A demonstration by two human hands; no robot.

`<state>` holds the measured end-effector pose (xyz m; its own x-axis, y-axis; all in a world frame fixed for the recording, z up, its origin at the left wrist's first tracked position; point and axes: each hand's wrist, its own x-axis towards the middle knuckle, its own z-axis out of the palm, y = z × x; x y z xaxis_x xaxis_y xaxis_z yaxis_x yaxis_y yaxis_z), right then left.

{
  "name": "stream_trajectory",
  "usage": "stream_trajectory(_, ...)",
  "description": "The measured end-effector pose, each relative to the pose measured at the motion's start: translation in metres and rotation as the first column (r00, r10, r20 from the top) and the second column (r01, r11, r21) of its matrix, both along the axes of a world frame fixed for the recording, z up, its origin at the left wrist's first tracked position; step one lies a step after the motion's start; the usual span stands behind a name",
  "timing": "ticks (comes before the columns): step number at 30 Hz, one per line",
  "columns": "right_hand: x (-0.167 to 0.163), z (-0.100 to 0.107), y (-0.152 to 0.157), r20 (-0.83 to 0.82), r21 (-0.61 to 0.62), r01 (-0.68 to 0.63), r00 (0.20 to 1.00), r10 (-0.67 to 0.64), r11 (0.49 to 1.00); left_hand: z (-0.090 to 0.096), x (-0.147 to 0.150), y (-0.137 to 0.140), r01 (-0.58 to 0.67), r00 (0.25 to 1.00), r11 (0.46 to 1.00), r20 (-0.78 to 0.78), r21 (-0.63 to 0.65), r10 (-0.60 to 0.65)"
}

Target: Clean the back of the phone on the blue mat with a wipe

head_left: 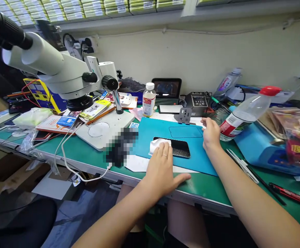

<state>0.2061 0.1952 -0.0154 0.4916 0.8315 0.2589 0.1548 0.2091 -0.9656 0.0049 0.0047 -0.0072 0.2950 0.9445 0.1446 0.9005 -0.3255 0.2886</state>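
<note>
My left hand (161, 165) lies over a folded white wipe (155, 144), its fingers pressing it onto the left part of a dark smartphone (182, 148). The thumb points away to the right over the table edge. Under the phone is a blue work mat (150, 129) with a thin dark phone-sized frame outline (186, 131) on it. At the mat's right edge rests my right hand (210, 132), fingers loosely bent and a little apart, with nothing visible in them. It is beside a water bottle with a red cap (248, 115).
A microscope (62, 75) stands at the left on its pale base (124, 122). Behind the mat are a small bottle (149, 100), a small screen (167, 88) and a black device (198, 103). Tweezers (243, 165) and a red pen (292, 194) lie right. A white cable (67, 165) hangs in front.
</note>
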Motion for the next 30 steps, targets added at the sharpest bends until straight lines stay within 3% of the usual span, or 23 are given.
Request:
stream_trajectory(4, -0.003, 0.003, -0.002, 0.022, -0.029, -0.002, 1.0, 0.002, 1.0, -0.001, -0.019, -0.017, 0.034, 0.999, 0.999, 0.009, 0.016, -0.034)
stream_trajectory(7, -0.005, 0.005, -0.002, 0.032, -0.045, -0.006, 0.999, 0.007, 0.999, 0.002, -0.032, -0.008, 0.047, 0.999, 0.999, 0.013, 0.014, -0.047)
stream_trajectory(12, -0.006, 0.008, -0.003, 0.043, -0.05, 0.002, 0.999, 0.0, 0.999, 0.002, -0.024, 0.021, 0.029, 1.0, 0.999, 0.011, 0.023, -0.029)
stream_trajectory(19, -0.005, 0.005, -0.002, 0.065, -0.048, -0.006, 0.998, 0.009, 0.999, -0.004, -0.025, 0.003, -0.016, 0.999, 1.0, 0.047, 0.016, 0.015)
stream_trajectory(26, -0.002, 0.002, -0.001, 0.043, -0.046, -0.014, 0.999, 0.015, 0.999, 0.011, -0.032, 0.03, -0.068, 0.998, 0.997, 0.003, -0.026, 0.068)
stream_trajectory(30, 0.0, -0.004, 0.002, 0.033, -0.012, -0.006, 0.999, 0.006, 1.0, 0.003, -0.037, 0.012, -0.055, 0.998, 0.998, -0.016, -0.017, 0.054)
